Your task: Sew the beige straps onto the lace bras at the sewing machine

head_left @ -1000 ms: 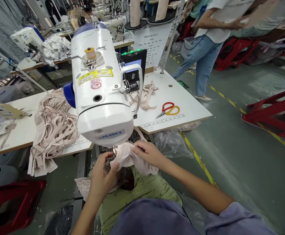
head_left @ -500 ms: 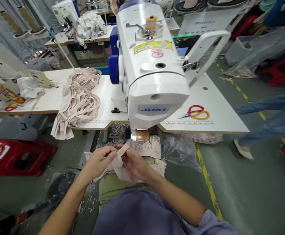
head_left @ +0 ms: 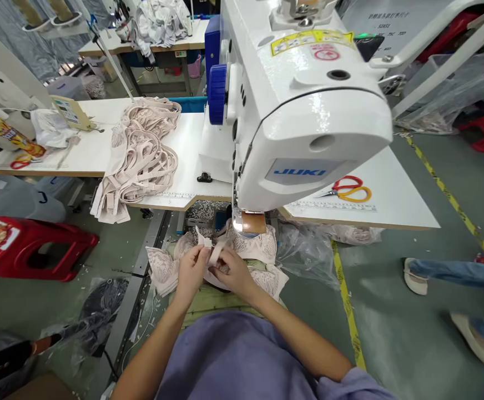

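My left hand is closed, its thumb and fingers pinching a pale end of a beige lace bra in front of the sewing machine needle area. Close beside it, my right hand pinches a looped beige strap of the bra. More lace cups lie under and around both hands, over green cloth on my lap. Just above the hands is the head of the white JUKI sewing machine. My fingers partly hide where strap and band meet.
Heaped beige bras hang over the table's left front edge. Scissors with red and yellow handles lie on the white tabletop at right. A red stool stands at left. A person's legs are at right.
Both hands have shifted slightly, with the left fingers now pointing upward and the strap looping at the right fingers. The view has moved closer to the machine. The person at right has moved.
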A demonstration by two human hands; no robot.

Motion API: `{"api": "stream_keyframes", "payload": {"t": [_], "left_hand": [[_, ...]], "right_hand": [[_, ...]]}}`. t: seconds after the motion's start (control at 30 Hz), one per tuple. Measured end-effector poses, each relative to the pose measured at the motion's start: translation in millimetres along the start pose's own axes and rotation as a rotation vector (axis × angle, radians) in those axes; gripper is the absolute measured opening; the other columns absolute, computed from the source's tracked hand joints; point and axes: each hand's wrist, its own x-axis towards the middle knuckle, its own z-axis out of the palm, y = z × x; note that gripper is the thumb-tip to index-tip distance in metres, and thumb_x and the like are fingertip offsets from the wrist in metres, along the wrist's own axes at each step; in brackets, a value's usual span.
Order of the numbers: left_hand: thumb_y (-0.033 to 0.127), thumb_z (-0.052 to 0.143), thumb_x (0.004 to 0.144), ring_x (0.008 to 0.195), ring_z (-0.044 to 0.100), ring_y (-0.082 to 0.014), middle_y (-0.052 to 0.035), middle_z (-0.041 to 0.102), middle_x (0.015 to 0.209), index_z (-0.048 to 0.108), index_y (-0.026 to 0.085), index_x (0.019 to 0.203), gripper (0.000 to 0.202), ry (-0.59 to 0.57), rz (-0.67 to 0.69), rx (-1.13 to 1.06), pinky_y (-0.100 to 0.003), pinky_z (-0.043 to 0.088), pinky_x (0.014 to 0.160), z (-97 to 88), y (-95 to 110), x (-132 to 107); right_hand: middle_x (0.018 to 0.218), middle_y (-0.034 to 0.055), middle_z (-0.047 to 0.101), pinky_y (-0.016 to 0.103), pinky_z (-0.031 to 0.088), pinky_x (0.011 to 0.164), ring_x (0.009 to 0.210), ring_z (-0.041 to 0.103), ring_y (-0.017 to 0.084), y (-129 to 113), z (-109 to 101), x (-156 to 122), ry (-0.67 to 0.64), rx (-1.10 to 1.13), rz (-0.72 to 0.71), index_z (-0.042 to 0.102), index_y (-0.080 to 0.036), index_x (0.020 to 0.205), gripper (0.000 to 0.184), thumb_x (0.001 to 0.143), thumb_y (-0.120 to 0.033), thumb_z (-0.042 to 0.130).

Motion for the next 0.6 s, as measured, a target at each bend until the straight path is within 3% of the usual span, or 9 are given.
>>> {"api": "stream_keyframes", "payload": {"t": [0.1, 0.2, 0.3, 0.47, 0.6], "left_hand": [[0.043, 0.045, 0.096, 0.08, 0.061, -0.0175, -0.0038, 0.068, 0.086, 0.064, 0.017, 0.095, 0.032, -0.01, 0.023, -0.004, -0.026, 0.046, 0.072, -3.1, 13, -6], [0.042, 0.045, 0.097, 0.076, 0.06, -0.0169, -0.0031, 0.067, 0.084, 0.065, 0.018, 0.098, 0.031, -0.082, 0.046, -0.001, -0.026, 0.045, 0.068, -5.7, 25, -12], [0.042, 0.043, 0.098, 0.078, 0.06, -0.0174, -0.0035, 0.066, 0.085, 0.064, 0.019, 0.105, 0.032, -0.102, 0.045, 0.002, -0.026, 0.045, 0.068, -4.1, 32, -15], [0.042, 0.042, 0.098, 0.074, 0.058, -0.0173, -0.0028, 0.065, 0.081, 0.065, 0.019, 0.1, 0.032, -0.109, 0.04, 0.03, -0.026, 0.044, 0.064, 2.5, 36, -12], [0.041, 0.042, 0.098, 0.076, 0.059, -0.0175, -0.0031, 0.065, 0.083, 0.064, 0.019, 0.1, 0.031, -0.122, 0.061, 0.054, -0.027, 0.044, 0.067, 7.0, 37, -10]], "right_hand": [[0.075, 0.0, 0.059, 0.028, 0.047, 0.061, 0.063, 0.054, 0.015, -5, -21, 1, 0.021, 0.023, 0.019, 0.064, -0.022, 0.098, 0.017, 0.089, -0.036, 0.064], [0.091, 0.0046, 0.064, 0.029, 0.05, 0.065, 0.07, 0.058, 0.016, -15, -36, 11, 0.034, -0.017, -0.02, 0.06, -0.023, 0.119, 0.029, 0.094, -0.037, 0.057], [0.103, 0.0072, 0.066, 0.029, 0.051, 0.068, 0.079, 0.063, 0.017, -22, -41, 19, 0.026, -0.048, -0.041, 0.064, -0.023, 0.114, 0.023, 0.096, -0.034, 0.054], [0.095, 0.0049, 0.065, 0.028, 0.053, 0.062, 0.064, 0.06, 0.013, -21, -38, 15, 0.157, -0.017, 0.062, 0.065, -0.021, 0.106, 0.019, 0.089, -0.03, 0.062], [0.097, 0.0048, 0.064, 0.027, 0.054, 0.062, 0.066, 0.061, 0.012, -18, -41, 13, 0.132, 0.027, 0.066, 0.065, -0.022, 0.113, 0.025, 0.089, -0.027, 0.061]]}}
